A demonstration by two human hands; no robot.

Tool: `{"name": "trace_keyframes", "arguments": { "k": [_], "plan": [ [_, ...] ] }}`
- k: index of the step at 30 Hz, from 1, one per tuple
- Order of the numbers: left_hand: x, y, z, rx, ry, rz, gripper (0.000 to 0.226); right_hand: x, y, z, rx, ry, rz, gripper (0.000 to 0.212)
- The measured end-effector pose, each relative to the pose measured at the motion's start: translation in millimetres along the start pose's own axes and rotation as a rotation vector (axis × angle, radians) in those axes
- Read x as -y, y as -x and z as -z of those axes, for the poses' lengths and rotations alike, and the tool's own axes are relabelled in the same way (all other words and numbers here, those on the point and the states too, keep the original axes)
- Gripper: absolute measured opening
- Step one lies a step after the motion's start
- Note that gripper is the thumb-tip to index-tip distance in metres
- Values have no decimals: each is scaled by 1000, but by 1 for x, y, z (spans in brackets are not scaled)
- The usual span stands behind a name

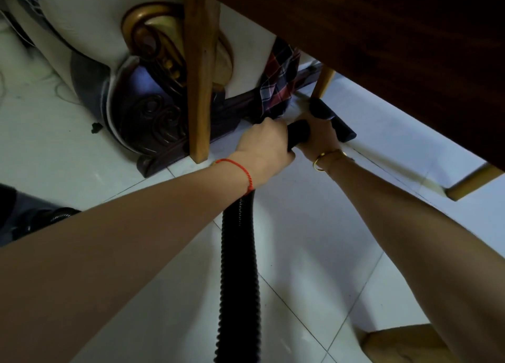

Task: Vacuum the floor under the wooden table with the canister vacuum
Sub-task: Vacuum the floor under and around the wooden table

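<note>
Both the left hand (263,149) and the right hand (318,138) grip the black wand (297,133), fingers curled round it. Its nozzle (337,125) sits just beside the plaid cloth (276,89), so suction could snatch the hem and clog it.

It is dim down here; the table (382,48) above me is nearly black on its underside and shades the tiles beneath it. The white floor (314,239) nearer me looks bluish and flat, without glare. Straight edges bow toward the corners.
</note>
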State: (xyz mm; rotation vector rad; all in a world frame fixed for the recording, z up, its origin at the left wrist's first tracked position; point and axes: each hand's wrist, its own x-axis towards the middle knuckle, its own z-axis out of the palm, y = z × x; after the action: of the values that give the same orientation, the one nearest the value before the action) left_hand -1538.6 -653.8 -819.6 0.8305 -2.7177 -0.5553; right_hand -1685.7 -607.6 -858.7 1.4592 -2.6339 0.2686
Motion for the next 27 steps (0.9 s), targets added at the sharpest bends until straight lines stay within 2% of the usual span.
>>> {"name": "trace_keyframes", "arguments": {
  "k": [4,9,11,16,27],
  "plan": [
    [14,24,18,28,-57,-5,38,26,15,1,-21,-226,-1,17],
    [32,62,37,42,-71,-6,39,62,40,8,36,-292,-24,16],
    [40,80,45,48,-69,-2,38,76,53,9,30,-297,-8,14],
    [62,124,68,49,-62,16,41,119,85,18,51,-244,24,31],
    [115,218,121,26,-60,11,29,213,147,33,-3,-158,71,31]
  ]
}}
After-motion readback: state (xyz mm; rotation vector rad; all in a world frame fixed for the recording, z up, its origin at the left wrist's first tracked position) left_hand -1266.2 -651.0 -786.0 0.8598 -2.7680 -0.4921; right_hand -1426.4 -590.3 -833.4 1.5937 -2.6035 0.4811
